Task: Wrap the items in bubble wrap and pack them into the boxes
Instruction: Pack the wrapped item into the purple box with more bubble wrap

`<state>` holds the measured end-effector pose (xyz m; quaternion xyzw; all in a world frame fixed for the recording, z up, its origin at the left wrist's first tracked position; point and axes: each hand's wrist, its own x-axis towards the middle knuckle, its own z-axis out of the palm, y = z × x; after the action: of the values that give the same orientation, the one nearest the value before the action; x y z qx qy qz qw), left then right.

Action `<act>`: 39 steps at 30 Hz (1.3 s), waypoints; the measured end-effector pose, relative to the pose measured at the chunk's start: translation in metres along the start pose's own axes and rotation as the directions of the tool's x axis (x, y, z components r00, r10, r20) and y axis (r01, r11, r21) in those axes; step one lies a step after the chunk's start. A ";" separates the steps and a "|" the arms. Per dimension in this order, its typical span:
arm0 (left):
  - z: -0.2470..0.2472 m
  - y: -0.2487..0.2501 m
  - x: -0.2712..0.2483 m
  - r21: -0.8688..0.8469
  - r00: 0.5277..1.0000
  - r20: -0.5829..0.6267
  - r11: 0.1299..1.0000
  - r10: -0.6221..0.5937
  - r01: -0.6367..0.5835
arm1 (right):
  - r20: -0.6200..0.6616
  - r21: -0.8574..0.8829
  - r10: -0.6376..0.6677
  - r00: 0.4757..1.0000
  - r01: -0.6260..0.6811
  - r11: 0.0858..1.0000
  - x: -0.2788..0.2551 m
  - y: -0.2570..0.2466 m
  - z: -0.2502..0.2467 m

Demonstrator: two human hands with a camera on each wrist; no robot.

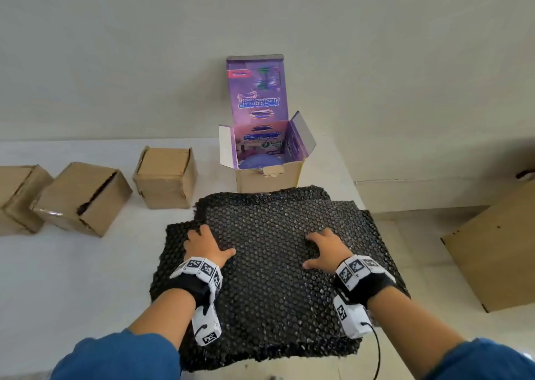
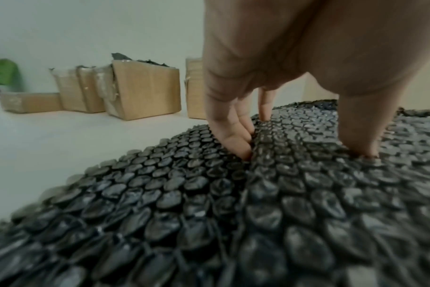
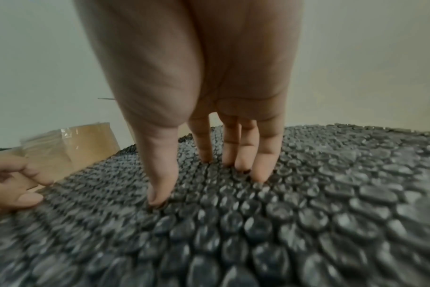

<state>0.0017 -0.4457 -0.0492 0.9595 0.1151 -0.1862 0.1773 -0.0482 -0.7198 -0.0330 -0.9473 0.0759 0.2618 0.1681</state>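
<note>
Pressing flat on the black bubble wrap (image 1: 275, 249) at the frame's centre, the left hand (image 1: 204, 246) and right hand (image 1: 327, 251) have fingers spread, gripping nothing. Stacked sheets overhang the tabletop (image 1: 72, 264) edge at lower right, so an uneven push could slide them off. The purple box (image 1: 262, 151) standing open above could be nudged over.

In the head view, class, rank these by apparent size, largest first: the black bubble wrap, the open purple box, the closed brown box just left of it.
1. black bubble wrap
2. open purple box
3. closed brown box
</note>
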 end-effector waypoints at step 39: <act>0.043 0.131 -0.022 -0.265 0.916 0.295 0.945 0.271 -0.194 | -0.409 0.376 0.234 0.882 -0.070 0.924 -0.029 0.088 -0.041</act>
<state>0.0059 -0.5852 -0.0387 0.8951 -0.0108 -0.3055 0.3247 -0.0741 -0.8151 -0.0096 -0.9274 0.2331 0.0322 0.2907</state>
